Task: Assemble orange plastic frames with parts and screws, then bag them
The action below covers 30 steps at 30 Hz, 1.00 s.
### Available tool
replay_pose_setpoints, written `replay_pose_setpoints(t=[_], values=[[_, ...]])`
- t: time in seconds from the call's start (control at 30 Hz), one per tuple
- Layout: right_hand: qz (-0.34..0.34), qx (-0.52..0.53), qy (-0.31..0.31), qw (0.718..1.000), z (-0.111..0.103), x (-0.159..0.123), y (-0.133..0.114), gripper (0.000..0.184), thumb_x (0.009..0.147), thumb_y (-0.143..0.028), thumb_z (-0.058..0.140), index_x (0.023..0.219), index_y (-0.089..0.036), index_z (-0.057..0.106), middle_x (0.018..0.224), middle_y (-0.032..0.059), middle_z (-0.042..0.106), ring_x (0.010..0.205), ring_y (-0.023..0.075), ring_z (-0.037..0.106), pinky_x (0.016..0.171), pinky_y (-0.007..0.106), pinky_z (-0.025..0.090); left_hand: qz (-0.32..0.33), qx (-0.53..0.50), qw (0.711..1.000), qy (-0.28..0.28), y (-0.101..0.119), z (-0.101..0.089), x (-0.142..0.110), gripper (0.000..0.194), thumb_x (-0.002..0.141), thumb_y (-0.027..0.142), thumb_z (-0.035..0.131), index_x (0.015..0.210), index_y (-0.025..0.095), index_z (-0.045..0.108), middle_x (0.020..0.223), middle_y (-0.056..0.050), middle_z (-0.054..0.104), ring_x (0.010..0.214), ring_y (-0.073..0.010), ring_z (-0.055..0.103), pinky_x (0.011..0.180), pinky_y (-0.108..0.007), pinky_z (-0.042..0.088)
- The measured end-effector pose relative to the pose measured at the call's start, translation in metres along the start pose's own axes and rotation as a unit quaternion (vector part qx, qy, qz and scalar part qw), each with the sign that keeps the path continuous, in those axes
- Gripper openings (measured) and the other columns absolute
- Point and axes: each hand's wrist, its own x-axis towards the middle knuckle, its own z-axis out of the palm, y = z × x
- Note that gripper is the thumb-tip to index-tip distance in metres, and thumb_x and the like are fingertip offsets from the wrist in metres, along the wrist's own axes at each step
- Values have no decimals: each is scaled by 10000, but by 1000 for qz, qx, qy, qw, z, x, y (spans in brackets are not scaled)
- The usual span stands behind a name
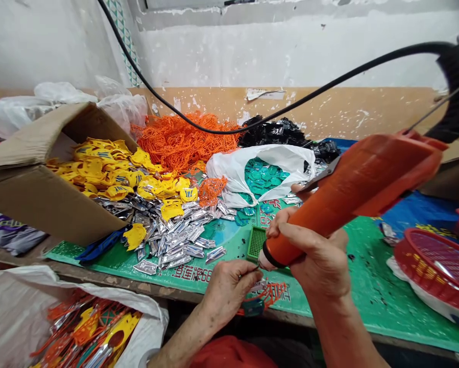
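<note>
- The fingers (pixel 290 232) of the right hand (pixel 313 260) clench the orange body of a pair of electric shears (pixel 352 199), held tilted above the counter with the steel blades (pixel 319 176) pointing far and left.
- The left hand (pixel 229 291) sits just beside the shears' near end, its fingertips (pixel 250 273) pinched on a thin dark sliver (pixel 255 269), too small to identify.
- Below the left hand, an orange plastic runner (pixel 269 295) and a teal piece (pixel 253 307) lie at the counter's near edge.
- A small green plastic grid (pixel 256 243) lies on the green-printed counter (pixel 367 276), just far of the hands.
- Left of the hands is a heap of silver pieces (pixel 171 237); yellow tags (pixel 110 171) spill from a cardboard box (pixel 41 194).
- Along the far side are an orange tangle (pixel 183 143), black pieces (pixel 275 133) and a white bag of teal pieces (pixel 260 176).
- A red basket (pixel 432 271) stands right; a white sack of mixed pieces (pixel 87 322) sits near left.
</note>
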Motion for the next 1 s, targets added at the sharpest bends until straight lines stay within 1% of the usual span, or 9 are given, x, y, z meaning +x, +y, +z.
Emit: replay_pose_setpoints(t=[0.17,0.33,0.43,0.6,0.67,0.73,0.87,0.93,1.0], values=[[20,-2,7,1000,0,-2,1,125,601,-201,745,656,-173,637,629,-4,579,579,144,531,508,288,419,3,12,1000,3,1,0,-2,301,848,278,498,571,173,550,571,49,401,585,-107,382,551,-238,255],[3,-11,18,1000,-1,-1,1,135,590,-201,752,667,-174,645,629,-7,591,581,137,545,553,293,452,1,23,1000,8,1,-1,-2,322,847,275,499,548,171,558,555,49,401,577,-109,377,543,-235,267],[13,-16,6,1000,-2,0,1,127,597,-209,744,633,-162,632,622,2,583,581,142,547,523,283,436,6,38,999,13,0,-2,-2,306,847,268,507,577,169,610,563,41,469,586,-113,420,557,-229,294],[6,-12,11,1000,-1,-3,0,124,602,-195,740,657,-173,631,627,-6,584,576,139,535,514,285,435,25,83,996,15,0,-2,-4,296,858,285,512,647,184,691,600,16,596,599,-131,500,570,-228,333],[11,-11,-3,1000,-2,-4,0,105,617,-188,732,652,-179,634,622,-9,582,573,140,540,503,284,437,33,106,994,16,1,-2,-4,297,866,286,514,666,189,711,607,9,621,597,-133,519,567,-229,339],[16,-8,-31,999,-3,-4,0,94,618,-186,728,639,-180,636,610,-14,577,567,138,545,525,293,458,36,127,991,20,1,-2,-4,291,872,285,520,688,193,727,616,2,641,597,-135,539,561,-230,342],[34,-3,-85,996,-6,-2,2,127,569,-191,740,636,-184,631,594,-29,573,535,135,538,550,317,477,39,160,986,18,2,-1,-4,267,883,284,524,773,206,755,678,-18,697,632,-151,592,569,-234,357],[35,-15,-90,995,-6,-1,3,146,549,-186,746,642,-184,634,597,-28,580,528,135,533,538,314,467,42,177,983,16,2,0,-4,267,887,284,520,788,212,758,697,-23,710,643,-157,605,579,-238,362],[40,-31,-77,996,-5,-2,3,132,566,-183,746,614,-179,623,595,-24,572,536,132,531,518,297,452,45,191,981,15,3,0,-4,280,889,285,515,768,209,755,688,-26,707,640,-160,609,586,-242,364]])
